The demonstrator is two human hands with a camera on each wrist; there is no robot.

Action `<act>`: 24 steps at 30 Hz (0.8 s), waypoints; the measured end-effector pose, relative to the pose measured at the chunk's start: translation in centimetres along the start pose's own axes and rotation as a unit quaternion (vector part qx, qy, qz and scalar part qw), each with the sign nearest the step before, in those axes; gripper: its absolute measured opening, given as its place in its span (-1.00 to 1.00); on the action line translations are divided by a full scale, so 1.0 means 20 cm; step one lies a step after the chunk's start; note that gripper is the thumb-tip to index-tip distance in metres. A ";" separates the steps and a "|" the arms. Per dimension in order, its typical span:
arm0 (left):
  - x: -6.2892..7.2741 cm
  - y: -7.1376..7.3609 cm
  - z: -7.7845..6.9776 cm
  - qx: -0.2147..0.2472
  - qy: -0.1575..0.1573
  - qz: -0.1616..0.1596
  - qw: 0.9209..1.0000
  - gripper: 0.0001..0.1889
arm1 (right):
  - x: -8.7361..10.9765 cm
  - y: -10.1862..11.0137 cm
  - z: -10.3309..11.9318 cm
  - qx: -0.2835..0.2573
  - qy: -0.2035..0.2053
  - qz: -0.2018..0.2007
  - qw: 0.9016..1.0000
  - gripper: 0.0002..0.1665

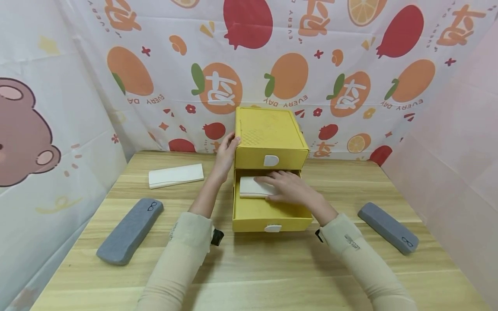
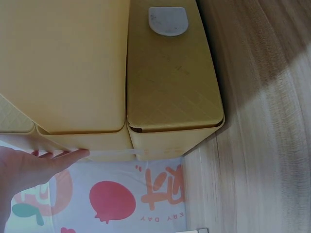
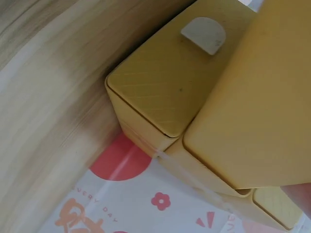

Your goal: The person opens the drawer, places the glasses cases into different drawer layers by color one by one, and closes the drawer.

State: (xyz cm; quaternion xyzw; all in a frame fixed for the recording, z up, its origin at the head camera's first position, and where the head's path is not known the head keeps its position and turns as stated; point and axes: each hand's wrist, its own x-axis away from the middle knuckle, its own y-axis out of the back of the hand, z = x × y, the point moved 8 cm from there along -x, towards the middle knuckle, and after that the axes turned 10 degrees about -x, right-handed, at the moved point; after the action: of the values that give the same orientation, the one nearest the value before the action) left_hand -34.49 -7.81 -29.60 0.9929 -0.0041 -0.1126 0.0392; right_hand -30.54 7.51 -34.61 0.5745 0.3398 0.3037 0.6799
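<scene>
cabinet [image 1: 272, 127] in my head view: boxy, yellow, crosshatched patch on top. pulled-out drawer [image 1: 249, 212] holds a slim, flat white case [image 1: 253, 186], back-left. right hand [image 1: 289, 188] is at the case's right end, index finger across its top; can't tell if it pinches. left hand [image 1: 225, 157] touches the cabinet's left side. rounded grey cases [image 1: 130, 231] sit well apart, bare wood-grain table [image 1: 264, 272] in front.

left wrist: left fingers straight along the side wall; closed drawer [image 2: 175, 80] below has a white tab [image 2: 168, 22].

right wrist: i get smooth drawer front, rounded edges, only a sliver of hand.
</scene>
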 end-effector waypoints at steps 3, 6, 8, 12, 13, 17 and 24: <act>-0.04 0.00 0.05 0.009 -0.001 0.001 1.000 -0.44 | 0.00 -0.01 -0.01 0.007 0.009 -0.004 1.000 -0.28; -0.07 0.01 0.10 0.016 -0.004 -0.001 1.000 -0.43 | -0.01 -0.02 -0.02 0.010 0.011 -0.003 1.000 -0.27; -0.07 0.01 0.11 0.014 -0.005 -0.004 1.000 -0.42 | -0.01 -0.03 -0.02 0.008 0.010 -0.001 1.000 -0.26; -0.07 0.01 0.11 0.004 -0.006 -0.010 1.000 -0.41 | -0.02 -0.03 -0.03 0.000 0.010 -0.003 1.000 -0.27; -0.07 0.01 0.11 0.002 -0.006 -0.011 1.000 -0.41 | -0.02 -0.02 -0.03 0.000 0.011 -0.004 1.000 -0.28; -0.07 0.01 0.11 -0.001 -0.005 -0.014 1.000 -0.42 | -0.03 -0.02 -0.03 0.003 0.014 -0.011 1.000 -0.31; -0.07 0.01 0.11 0.008 0.005 -0.004 1.000 -0.43 | -0.04 -0.02 -0.05 -0.011 0.003 -0.010 1.000 -0.36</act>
State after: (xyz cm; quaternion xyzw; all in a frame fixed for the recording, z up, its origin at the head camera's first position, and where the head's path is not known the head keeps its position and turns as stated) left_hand -36.32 -8.13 -31.33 0.9937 -0.0012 -0.1078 0.0309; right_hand -31.79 7.33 -34.92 0.5625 0.3444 0.3021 0.6883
